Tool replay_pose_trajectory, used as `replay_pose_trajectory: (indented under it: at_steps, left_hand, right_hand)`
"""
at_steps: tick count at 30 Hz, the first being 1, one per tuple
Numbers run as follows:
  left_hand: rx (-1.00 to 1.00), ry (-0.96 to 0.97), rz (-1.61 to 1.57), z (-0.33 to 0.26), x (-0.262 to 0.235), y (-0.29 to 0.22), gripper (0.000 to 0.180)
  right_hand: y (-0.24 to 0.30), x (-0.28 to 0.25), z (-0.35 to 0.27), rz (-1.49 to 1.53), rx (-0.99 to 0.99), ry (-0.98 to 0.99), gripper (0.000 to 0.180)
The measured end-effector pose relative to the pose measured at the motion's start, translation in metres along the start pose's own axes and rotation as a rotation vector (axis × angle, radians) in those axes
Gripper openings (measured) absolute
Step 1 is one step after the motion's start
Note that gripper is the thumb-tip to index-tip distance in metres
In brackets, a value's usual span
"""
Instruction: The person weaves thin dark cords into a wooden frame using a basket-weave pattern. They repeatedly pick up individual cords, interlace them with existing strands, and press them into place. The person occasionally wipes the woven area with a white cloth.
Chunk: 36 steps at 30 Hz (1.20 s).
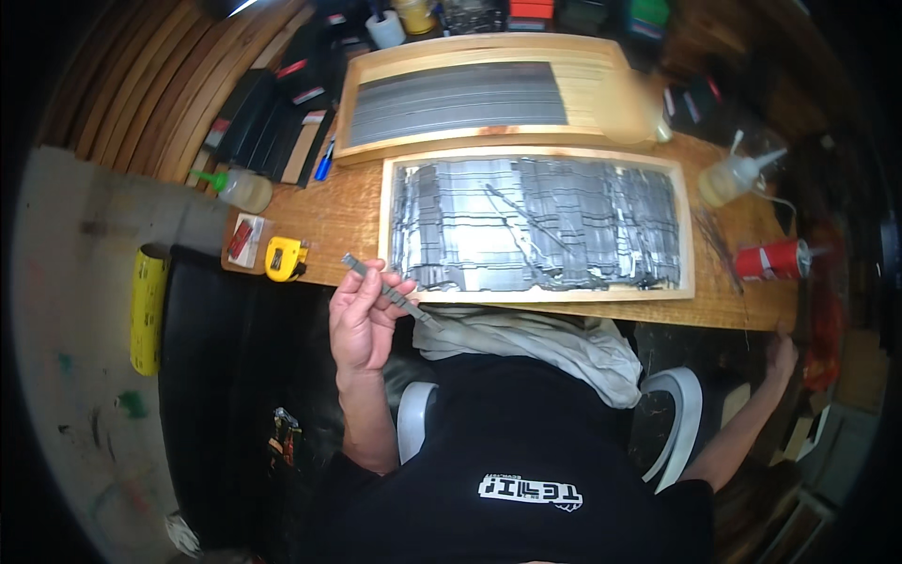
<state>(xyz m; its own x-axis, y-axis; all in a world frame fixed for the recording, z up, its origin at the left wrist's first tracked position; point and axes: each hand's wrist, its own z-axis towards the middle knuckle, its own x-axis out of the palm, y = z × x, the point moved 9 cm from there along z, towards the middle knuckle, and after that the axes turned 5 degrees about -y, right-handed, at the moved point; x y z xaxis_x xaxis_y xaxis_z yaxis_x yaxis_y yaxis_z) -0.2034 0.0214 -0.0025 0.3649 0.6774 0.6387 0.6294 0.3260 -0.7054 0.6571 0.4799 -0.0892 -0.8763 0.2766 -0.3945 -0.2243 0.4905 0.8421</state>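
Observation:
My left hand (365,318) is raised at the front edge of the wooden workbench (348,218) and pinches a thin grey metal strip (385,289) that slants up to the left. Just to its right lies a shallow wooden tray (537,291) filled with several grey metal strips laid side by side. My right hand (779,354) reaches out low at the right, under the bench's front corner; whether it holds anything I cannot tell. A pale cloth (545,340) lies over my lap.
A second wooden tray (489,49) with neat grey strips stands behind the first. A yellow tape measure (285,258) and a small box sit left of my hand. Glue bottles (242,188) (735,175), a red can (772,259), dark boxes (272,117) and a yellow roll (147,310) are around.

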Motion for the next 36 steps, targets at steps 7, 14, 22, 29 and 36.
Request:
replay_pose_trajectory:
  at_steps: [7,14,22,29,36]
  left_hand:
    - [0.045,-0.011,-0.009,-0.016,0.003,-0.011,0.018]
    - [0.046,0.053,-0.069,-0.019,0.002,-0.009,0.018]
    - [0.057,0.042,-0.110,-0.039,-0.011,-0.012,0.017]
    - [0.028,0.030,-0.097,-0.038,-0.022,-0.006,0.018]
    - [0.034,0.055,-0.104,-0.036,-0.018,-0.007,0.018]
  right_hand:
    - [0.152,0.009,-0.233,0.028,-0.705,-0.598,0.043]
    - [0.194,0.364,-0.531,-0.229,-0.972,0.641,0.023]
    - [0.179,0.518,-0.662,-0.281,-1.556,1.187,0.037]
    - [0.175,0.534,-0.672,-0.412,-1.885,1.080,0.044]
    - [0.178,0.534,-0.683,-0.270,-2.169,1.091,0.040]
